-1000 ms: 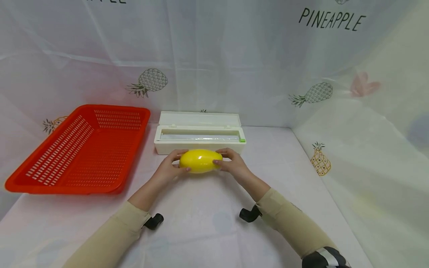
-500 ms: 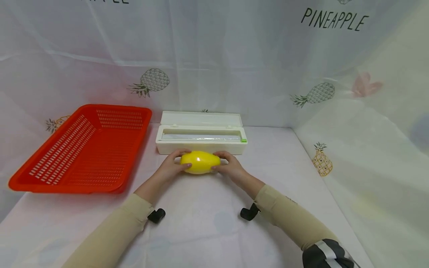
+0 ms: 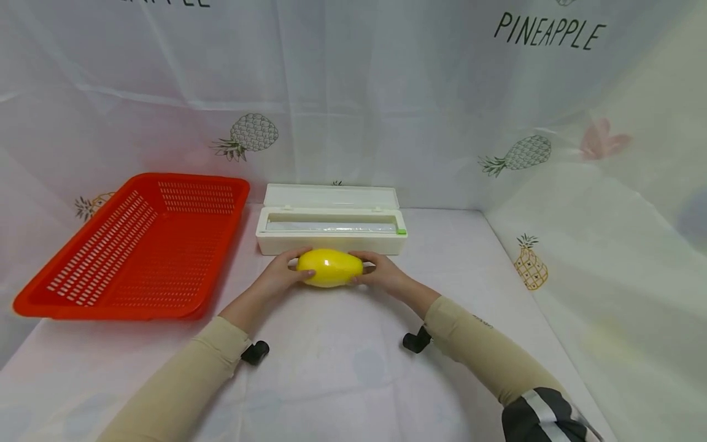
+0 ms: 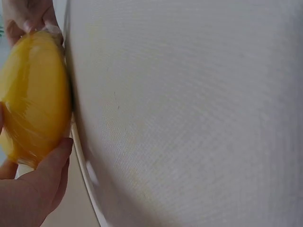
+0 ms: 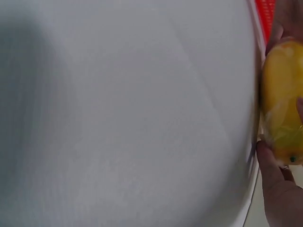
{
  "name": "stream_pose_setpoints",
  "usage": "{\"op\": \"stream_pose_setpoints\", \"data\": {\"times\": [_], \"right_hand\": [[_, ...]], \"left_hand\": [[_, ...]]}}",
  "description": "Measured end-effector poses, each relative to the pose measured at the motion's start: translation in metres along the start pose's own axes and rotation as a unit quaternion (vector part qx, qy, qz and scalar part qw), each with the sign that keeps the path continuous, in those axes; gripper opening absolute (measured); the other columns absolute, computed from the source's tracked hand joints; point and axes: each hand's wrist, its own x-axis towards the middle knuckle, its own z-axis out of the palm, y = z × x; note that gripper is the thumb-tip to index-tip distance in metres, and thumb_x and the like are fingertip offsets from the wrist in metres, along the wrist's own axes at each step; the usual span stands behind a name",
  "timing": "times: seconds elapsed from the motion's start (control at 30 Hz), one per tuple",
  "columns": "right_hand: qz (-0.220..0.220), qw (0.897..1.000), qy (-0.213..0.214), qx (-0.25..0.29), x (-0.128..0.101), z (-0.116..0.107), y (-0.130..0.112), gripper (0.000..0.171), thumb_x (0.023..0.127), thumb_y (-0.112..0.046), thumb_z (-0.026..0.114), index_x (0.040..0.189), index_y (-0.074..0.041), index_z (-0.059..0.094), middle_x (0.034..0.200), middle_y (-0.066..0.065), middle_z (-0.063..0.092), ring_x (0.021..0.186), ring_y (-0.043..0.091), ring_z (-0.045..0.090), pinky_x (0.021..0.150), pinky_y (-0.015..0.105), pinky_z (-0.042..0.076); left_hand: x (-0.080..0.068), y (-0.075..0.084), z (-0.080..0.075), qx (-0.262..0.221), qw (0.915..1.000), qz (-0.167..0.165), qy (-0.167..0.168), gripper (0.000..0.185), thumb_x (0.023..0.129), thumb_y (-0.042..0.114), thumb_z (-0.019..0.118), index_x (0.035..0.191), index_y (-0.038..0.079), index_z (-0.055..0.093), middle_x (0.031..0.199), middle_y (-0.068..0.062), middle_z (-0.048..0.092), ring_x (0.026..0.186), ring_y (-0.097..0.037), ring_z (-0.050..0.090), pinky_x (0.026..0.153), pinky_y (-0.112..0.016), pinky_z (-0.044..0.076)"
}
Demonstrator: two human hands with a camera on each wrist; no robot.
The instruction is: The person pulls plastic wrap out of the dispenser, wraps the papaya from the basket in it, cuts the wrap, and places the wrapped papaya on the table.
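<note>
A glossy yellow mango-like fruit (image 3: 329, 268) lies sideways close over the white cloth, with clear film stretched round it in both wrist views. My left hand (image 3: 278, 274) grips its left end, thumb on the front and fingers behind. At the right end, my right hand (image 3: 383, 274) holds it between thumb and fingers. In the left wrist view, creased film shows along the fruit (image 4: 38, 90) near the left fingertips. The right wrist view shows a small green spot at the end of the fruit (image 5: 281, 94) and loose film by the right fingers.
Just behind the fruit stands a white cling film dispenser (image 3: 331, 244), lid raised, a roll of film (image 3: 331, 227) inside and a green slider (image 3: 401, 232) at its right. A red slotted basket (image 3: 166, 264) sits at the left. White printed cloth hangs behind and at the right.
The left thumb has come further onto the fruit's front, while the right thumb has slid back toward its right end. The fruit has dropped slightly toward me and stays between both hands.
</note>
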Motion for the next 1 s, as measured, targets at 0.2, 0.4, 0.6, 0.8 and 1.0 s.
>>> {"op": "stream_pose_setpoints", "data": {"times": [0.2,0.4,0.6,0.8,1.0], "right_hand": [[-0.029,0.999,0.003,-0.030,0.007,0.002,0.005,0.069,0.074,-0.002,0.084,0.136,-0.013,0.056,0.131,0.005,0.056,0.107,0.025,0.059,0.089,0.033,0.052],[-0.043,0.998,0.011,-0.055,0.013,0.002,0.009,0.068,0.072,0.001,0.085,0.133,-0.011,0.057,0.124,0.005,0.057,0.102,0.024,0.058,0.086,0.031,0.053],[-0.048,0.994,0.000,-0.093,0.010,0.002,0.008,0.073,0.072,-0.006,0.087,0.137,-0.014,0.053,0.129,0.003,0.055,0.109,0.024,0.056,0.092,0.034,0.050],[-0.050,0.992,-0.006,-0.114,0.000,0.000,0.000,0.076,0.075,-0.008,0.085,0.141,-0.013,0.049,0.132,0.005,0.054,0.116,0.026,0.053,0.098,0.038,0.047],[-0.055,0.987,0.017,-0.150,-0.012,-0.007,-0.006,0.077,0.076,-0.017,0.085,0.144,-0.016,0.047,0.138,0.005,0.050,0.122,0.025,0.049,0.100,0.041,0.045]], "left_hand": [[0.001,-0.001,0.000,0.016,0.9998,-0.013,0.004,0.066,0.088,0.024,0.075,0.147,0.019,0.045,0.151,-0.011,0.037,0.125,-0.033,0.042,0.107,-0.050,0.035],[0.002,-0.002,0.000,0.014,0.9999,-0.008,0.000,0.067,0.087,0.023,0.075,0.146,0.018,0.045,0.150,-0.012,0.037,0.123,-0.033,0.045,0.105,-0.048,0.038],[0.001,-0.001,0.001,0.013,0.9998,-0.010,-0.010,0.071,0.086,0.020,0.076,0.148,0.015,0.041,0.150,-0.014,0.035,0.124,-0.036,0.046,0.101,-0.047,0.044],[-0.003,0.000,0.001,0.027,0.9995,-0.003,-0.014,0.081,0.083,0.018,0.079,0.151,0.015,0.035,0.153,-0.014,0.032,0.132,-0.039,0.040,0.104,-0.053,0.038],[-0.009,0.005,0.001,0.053,0.9985,0.002,-0.011,0.086,0.080,0.018,0.082,0.151,0.020,0.033,0.156,-0.011,0.027,0.138,-0.039,0.032,0.106,-0.058,0.033]]}}
